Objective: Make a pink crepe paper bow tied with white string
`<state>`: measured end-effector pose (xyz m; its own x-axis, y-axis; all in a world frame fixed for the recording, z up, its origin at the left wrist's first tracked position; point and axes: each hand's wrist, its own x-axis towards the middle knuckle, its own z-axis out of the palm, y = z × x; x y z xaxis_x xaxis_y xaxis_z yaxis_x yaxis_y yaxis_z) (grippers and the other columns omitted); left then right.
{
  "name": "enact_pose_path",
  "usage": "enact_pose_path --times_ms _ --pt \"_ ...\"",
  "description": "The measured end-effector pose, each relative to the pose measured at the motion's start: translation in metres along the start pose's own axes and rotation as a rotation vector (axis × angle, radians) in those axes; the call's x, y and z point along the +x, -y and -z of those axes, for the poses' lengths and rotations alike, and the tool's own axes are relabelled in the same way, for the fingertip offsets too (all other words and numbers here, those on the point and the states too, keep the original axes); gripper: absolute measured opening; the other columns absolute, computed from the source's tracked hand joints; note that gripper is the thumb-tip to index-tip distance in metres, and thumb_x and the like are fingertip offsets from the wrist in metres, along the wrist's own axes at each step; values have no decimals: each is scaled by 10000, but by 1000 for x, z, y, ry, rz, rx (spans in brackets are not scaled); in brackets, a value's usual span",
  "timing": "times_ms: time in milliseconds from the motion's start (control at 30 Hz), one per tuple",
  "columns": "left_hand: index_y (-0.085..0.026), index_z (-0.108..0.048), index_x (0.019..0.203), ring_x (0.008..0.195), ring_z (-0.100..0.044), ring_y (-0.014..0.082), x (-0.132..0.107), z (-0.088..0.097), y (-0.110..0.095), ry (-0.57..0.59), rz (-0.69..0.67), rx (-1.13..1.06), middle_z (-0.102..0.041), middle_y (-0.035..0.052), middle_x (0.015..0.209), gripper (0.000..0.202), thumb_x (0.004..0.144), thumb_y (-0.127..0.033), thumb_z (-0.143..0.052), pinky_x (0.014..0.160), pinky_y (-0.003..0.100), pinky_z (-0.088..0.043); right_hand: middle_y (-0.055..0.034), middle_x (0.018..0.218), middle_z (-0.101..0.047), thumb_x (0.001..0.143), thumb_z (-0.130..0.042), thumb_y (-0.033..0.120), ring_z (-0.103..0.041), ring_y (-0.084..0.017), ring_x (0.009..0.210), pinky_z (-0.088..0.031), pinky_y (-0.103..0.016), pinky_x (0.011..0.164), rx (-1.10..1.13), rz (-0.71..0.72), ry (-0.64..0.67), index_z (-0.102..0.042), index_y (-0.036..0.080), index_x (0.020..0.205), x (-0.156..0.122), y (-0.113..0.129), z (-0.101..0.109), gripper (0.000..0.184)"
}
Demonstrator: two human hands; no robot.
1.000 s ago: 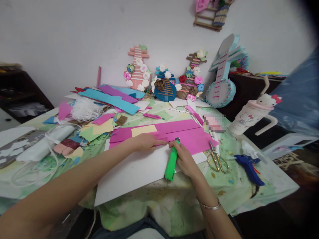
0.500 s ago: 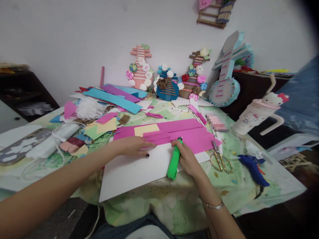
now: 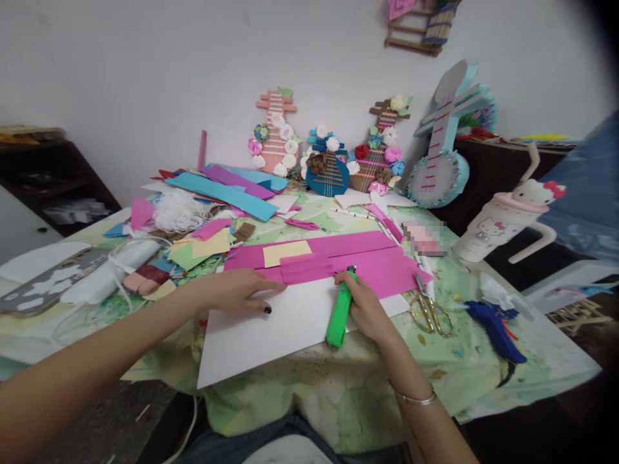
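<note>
My left hand (image 3: 236, 290) lies open over the left side of a white sheet (image 3: 256, 345), its index fingertip at the edge of a small folded magenta strip (image 3: 305, 268). In my right hand (image 3: 362, 299) is a green stapler (image 3: 340, 312), gripped with its metal end toward the magenta paper. Larger magenta paper (image 3: 374, 274) spreads behind and to the right, partly over the white sheet. A pale yellow paper piece (image 3: 287, 253) rests on it, just behind the strip.
Gold-handled scissors (image 3: 430, 309) and a blue glue gun (image 3: 498, 332) lie at right, near a tilted-looking tumbler (image 3: 500, 225). Paper scraps (image 3: 203, 243), white string (image 3: 178, 209) and a phone (image 3: 48, 280) crowd the left. Decorated paper instruments (image 3: 327, 167) stand along the wall.
My left hand has drawn back leftward off the folded magenta strip, baring more of it. My right hand keeps the stapler in about the same place. The view has shifted slightly.
</note>
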<state>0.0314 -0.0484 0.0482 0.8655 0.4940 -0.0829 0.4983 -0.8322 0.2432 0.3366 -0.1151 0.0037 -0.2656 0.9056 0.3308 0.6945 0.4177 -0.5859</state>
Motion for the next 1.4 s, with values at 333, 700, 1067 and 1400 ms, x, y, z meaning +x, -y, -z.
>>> enact_pose_path --times_ms 333,700,1067,1400 --pt "-197 -619 1129 804 -555 170 7 11 -13 -72 -18 -57 -586 78 928 362 901 -423 -451 717 239 -398 -70 1006 -564 644 -340 -3 -477 -222 946 -353 -328 823 19 -1 -7 -492 208 1065 0 0 0 494" --pt "-229 -598 1168 892 -487 192 84 -9 -4 -102 -182 90 -545 78 967 382 929 -184 -305 778 273 -364 -54 983 -567 666 -349 28 -501 -200 894 -367 -304 801 121 -45 -37 -502 205 1044 0 2 3 445" --pt "-317 -498 1284 939 -523 207 97 6 -13 60 -39 -136 -587 67 1117 405 902 -263 -376 827 254 -352 -19 978 -588 650 -373 35 -543 -174 856 -371 -254 754 263 -169 -265 -484 221 1077 -3 -3 1 479" --pt "-387 -309 1402 1054 -540 250 116 17 -18 218 -80 70 -517 66 1281 638 818 -159 -427 867 318 -395 -9 850 -597 662 -381 33 -564 -190 913 -401 -270 794 261 -162 -277 -504 215 1080 -3 -2 1 473"
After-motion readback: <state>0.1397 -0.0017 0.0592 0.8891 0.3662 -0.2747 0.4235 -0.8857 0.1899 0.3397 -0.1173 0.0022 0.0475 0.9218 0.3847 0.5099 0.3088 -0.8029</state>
